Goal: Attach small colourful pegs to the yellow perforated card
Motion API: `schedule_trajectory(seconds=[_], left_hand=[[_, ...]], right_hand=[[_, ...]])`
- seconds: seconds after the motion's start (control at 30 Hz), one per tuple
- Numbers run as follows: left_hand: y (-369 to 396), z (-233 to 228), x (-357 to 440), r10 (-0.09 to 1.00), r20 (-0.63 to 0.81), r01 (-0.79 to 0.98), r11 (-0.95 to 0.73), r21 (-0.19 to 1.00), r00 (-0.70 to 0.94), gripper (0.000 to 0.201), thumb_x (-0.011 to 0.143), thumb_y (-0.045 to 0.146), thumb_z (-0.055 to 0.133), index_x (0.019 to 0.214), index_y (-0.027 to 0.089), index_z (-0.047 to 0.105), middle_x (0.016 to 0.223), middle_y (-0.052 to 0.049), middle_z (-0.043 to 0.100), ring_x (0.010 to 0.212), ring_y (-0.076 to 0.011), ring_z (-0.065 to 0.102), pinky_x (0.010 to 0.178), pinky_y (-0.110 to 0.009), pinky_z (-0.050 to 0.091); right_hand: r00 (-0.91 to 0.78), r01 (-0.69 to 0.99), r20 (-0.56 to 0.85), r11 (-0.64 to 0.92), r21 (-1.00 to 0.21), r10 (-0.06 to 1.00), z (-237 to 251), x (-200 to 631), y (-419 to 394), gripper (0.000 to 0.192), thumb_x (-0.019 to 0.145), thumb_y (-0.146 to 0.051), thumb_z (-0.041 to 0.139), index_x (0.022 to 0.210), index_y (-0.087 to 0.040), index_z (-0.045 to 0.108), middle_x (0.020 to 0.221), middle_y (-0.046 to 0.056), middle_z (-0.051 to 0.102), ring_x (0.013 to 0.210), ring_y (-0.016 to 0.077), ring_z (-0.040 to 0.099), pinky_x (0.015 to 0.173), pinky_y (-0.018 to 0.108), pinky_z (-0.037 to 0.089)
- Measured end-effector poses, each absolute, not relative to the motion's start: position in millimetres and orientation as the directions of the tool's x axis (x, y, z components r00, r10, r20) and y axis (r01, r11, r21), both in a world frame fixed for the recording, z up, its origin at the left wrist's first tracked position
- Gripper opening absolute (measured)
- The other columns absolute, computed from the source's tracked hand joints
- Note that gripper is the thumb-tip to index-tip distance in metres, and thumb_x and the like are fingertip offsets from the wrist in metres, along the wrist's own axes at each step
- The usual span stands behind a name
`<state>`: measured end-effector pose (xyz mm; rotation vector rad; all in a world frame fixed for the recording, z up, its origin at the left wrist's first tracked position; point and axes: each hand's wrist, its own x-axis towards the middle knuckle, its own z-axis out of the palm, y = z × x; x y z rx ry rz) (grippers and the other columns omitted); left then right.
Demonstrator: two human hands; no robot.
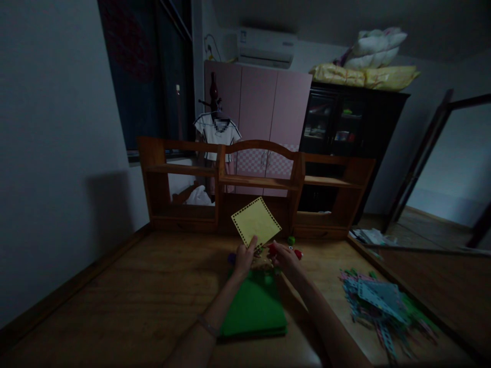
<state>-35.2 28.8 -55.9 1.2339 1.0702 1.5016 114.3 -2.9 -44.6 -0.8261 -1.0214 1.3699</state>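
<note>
My left hand (244, 259) grips the lower corner of a yellow square sheet (256, 220), thumb on its face. A row of dark dots or holes runs along the sheet's edges, and it is held up tilted. My right hand (284, 254) is just right of that corner, fingers pinched together. Something red shows at its fingertips, but I cannot make out whether they hold it. Beneath my hands are small gold and green pieces (263, 263), partly hidden. Nearer to me lies a thick green stack of sheets (253, 306) on the wooden desk (153, 296).
To the right is a loose pile of blue, pink and green cut strips and scraps (379, 301). A small green ball (291, 239) and a red and white piece (298, 253) lie beyond my right hand. A wooden shelf unit (257, 181) lines the desk's back edge.
</note>
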Motion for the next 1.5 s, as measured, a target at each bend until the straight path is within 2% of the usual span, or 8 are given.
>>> schedule_trajectory(seconds=[0.13, 0.27, 0.43, 0.73, 1.03, 1.27, 1.43, 1.5], left_hand=[[28, -54, -35, 0.969, 0.233, -0.107, -0.242, 0.964, -0.087, 0.057, 0.074, 0.059, 0.054, 0.092, 0.007, 0.067, 0.085, -0.011, 0.069, 0.078, -0.0210, 0.063, 0.067, -0.026, 0.046], [26, -53, -36, 0.978, 0.200, -0.076, -0.204, 0.976, -0.061, 0.057, 0.075, 0.060, 0.050, 0.083, 0.005, 0.068, 0.071, -0.011, 0.068, 0.069, -0.0199, 0.062, 0.063, -0.026, 0.046], [25, -53, -37, 0.964, 0.251, -0.026, -0.254, 0.967, -0.093, 0.055, 0.075, 0.059, 0.050, 0.075, 0.007, 0.067, 0.062, -0.007, 0.065, 0.064, -0.0177, 0.060, 0.062, -0.024, 0.043], [24, -53, -36, 0.970, 0.214, -0.014, -0.217, 0.976, -0.117, 0.055, 0.075, 0.061, 0.048, 0.063, 0.010, 0.064, 0.048, -0.003, 0.057, 0.052, -0.0158, 0.054, 0.055, -0.024, 0.040], [28, -59, -35, 0.974, 0.204, -0.038, -0.209, 0.977, -0.101, 0.056, 0.074, 0.063, 0.048, 0.063, 0.011, 0.063, 0.048, -0.002, 0.055, 0.047, -0.0137, 0.050, 0.049, -0.023, 0.038], [22, -53, -36, 0.975, 0.195, -0.065, -0.203, 0.977, -0.107, 0.058, 0.073, 0.065, 0.048, 0.068, 0.009, 0.063, 0.051, -0.002, 0.056, 0.048, -0.0133, 0.050, 0.050, -0.023, 0.037], [25, -55, -39, 0.964, 0.226, -0.016, -0.230, 0.973, -0.143, 0.057, 0.073, 0.065, 0.048, 0.060, 0.010, 0.060, 0.051, -0.002, 0.055, 0.052, -0.0133, 0.050, 0.054, -0.023, 0.037], [25, -55, -39, 0.963, 0.225, -0.008, -0.228, 0.974, -0.146, 0.057, 0.073, 0.065, 0.048, 0.059, 0.010, 0.060, 0.051, -0.002, 0.054, 0.052, -0.0134, 0.049, 0.053, -0.023, 0.036]], right_hand=[[-0.024, -0.489, 0.019, 0.005, -0.872, 1.000, -45, 116, -1, 0.031, 0.071, -0.047, 0.067, 0.079, -0.017, 0.065, 0.075, 0.004, 0.064, 0.057, 0.0114, 0.057, 0.052, 0.022, 0.043], [0.006, -0.533, -0.067, -0.053, -0.844, 0.998, -46, 118, 5, 0.035, 0.070, -0.052, 0.065, 0.074, -0.018, 0.062, 0.067, 0.003, 0.063, 0.052, 0.0111, 0.055, 0.048, 0.022, 0.043], [-0.075, -0.573, -0.047, -0.081, -0.815, 0.996, -43, 120, 4, 0.040, 0.074, -0.058, 0.058, 0.070, -0.018, 0.059, 0.067, 0.003, 0.062, 0.052, 0.0114, 0.055, 0.046, 0.022, 0.042], [-0.224, -0.658, 0.038, -0.122, -0.743, 0.974, -39, 126, -1, 0.043, 0.077, -0.060, 0.051, 0.073, -0.018, 0.058, 0.066, 0.002, 0.058, 0.053, 0.0109, 0.049, 0.051, 0.023, 0.039], [-0.194, -0.604, 0.027, -0.098, -0.791, 0.981, -37, 131, -2, 0.042, 0.073, -0.061, 0.052, 0.071, -0.019, 0.057, 0.054, -0.001, 0.045, 0.046, 0.0111, 0.038, 0.045, 0.023, 0.031], [-0.160, -0.601, 0.039, -0.066, -0.797, 0.986, -35, 130, -3, 0.044, 0.072, -0.063, 0.053, 0.072, -0.020, 0.057, 0.055, -0.001, 0.050, 0.046, 0.0109, 0.041, 0.045, 0.023, 0.032], [-0.137, -0.577, 0.055, -0.034, -0.816, 0.989, -36, 125, -1, 0.044, 0.071, -0.064, 0.056, 0.069, -0.020, 0.057, 0.063, 0.000, 0.056, 0.045, 0.0087, 0.040, 0.042, 0.022, 0.030], [-0.068, -0.554, 0.043, -0.002, -0.833, 0.997, -38, 123, 0, 0.040, 0.069, -0.060, 0.061, 0.068, -0.020, 0.058, 0.064, 0.000, 0.057, 0.048, 0.0091, 0.044, 0.044, 0.022, 0.031]])
